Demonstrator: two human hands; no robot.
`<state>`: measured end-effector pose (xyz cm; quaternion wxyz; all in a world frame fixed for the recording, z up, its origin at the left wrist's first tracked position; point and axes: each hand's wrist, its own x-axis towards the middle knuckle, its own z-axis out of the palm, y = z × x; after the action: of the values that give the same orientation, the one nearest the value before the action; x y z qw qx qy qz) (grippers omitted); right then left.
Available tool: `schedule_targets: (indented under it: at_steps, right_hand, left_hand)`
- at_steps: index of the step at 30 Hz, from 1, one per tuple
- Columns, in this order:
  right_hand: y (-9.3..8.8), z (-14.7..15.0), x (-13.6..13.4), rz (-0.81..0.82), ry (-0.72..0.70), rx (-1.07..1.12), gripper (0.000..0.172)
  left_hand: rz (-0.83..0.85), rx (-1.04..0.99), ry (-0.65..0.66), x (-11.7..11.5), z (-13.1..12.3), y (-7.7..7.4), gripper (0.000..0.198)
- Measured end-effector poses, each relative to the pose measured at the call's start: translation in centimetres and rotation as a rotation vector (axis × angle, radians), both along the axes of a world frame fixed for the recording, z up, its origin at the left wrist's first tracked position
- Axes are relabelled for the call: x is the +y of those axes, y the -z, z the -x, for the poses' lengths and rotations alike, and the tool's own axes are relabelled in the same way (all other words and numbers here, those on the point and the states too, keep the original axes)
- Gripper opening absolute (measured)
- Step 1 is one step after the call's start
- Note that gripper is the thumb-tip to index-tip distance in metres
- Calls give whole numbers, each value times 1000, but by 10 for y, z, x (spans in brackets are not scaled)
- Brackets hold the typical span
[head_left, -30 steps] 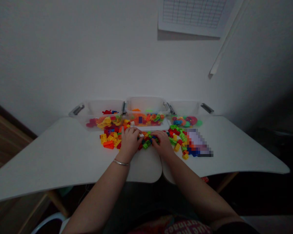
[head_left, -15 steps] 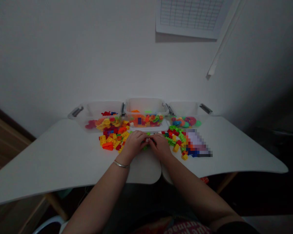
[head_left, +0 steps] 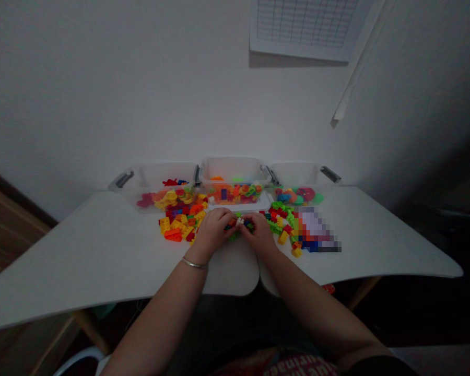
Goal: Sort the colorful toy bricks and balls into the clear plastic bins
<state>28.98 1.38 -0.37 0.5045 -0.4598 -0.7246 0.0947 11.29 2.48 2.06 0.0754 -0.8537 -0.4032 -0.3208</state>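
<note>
My left hand (head_left: 217, 228) and my right hand (head_left: 260, 233) meet over the middle of the table, fingertips close together. Between them is a small white toy brick (head_left: 240, 221), which my right thumb and fingers pinch. An orange-red brick (head_left: 232, 223) shows at the fingertips of my left hand, which are closed around it. Fingers partly hide both pieces, so whether they are joined I cannot tell. Beside the left hand lie yellow bricks (head_left: 186, 231), orange and red ones among them. Green bricks (head_left: 274, 227) and others lie to the right of my right hand.
Three clear plastic boxes stand along the wall: a left box (head_left: 168, 175), a middle box (head_left: 235, 169) and a right box (head_left: 297, 175), all holding colourful pieces. A white lid (head_left: 264, 202) lies before the middle one. A blurred-out item (head_left: 315, 230) lies at right.
The fingers have parted slightly, and more of the white brick and the orange-red brick shows between them. The forearms and the loose bricks stay where they were.
</note>
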Motion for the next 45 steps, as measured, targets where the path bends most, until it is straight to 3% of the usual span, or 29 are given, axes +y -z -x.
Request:
schedule_targets:
  at_steps: [7, 15, 22, 29, 37, 41, 45]
  right_hand:
    - [-5, -8, 8, -30, 145, 127, 18]
    - [-53, -39, 38, -159, 347, 120, 23]
    - [-79, -35, 62, -183, 364, 106, 22]
    - [-71, -23, 76, -151, 433, -21, 22]
    - [-53, -18, 78, -157, 373, -248, 37]
    - [-51, -21, 77, -131, 345, -279, 45]
    - [-52, -21, 73, -155, 306, -219, 39]
  left_hand:
    - [11, 77, -28, -2, 2, -4, 17]
    - [70, 82, -32, 1, 4, 1, 17]
    - [110, 89, -59, 1, 6, 3, 17]
    - [124, 75, -68, 0, 5, 2, 15]
    - [127, 67, -62, 1, 4, 3, 16]
    - [148, 59, -66, 0, 4, 2, 14]
    - [167, 68, -61, 0, 3, 2, 13]
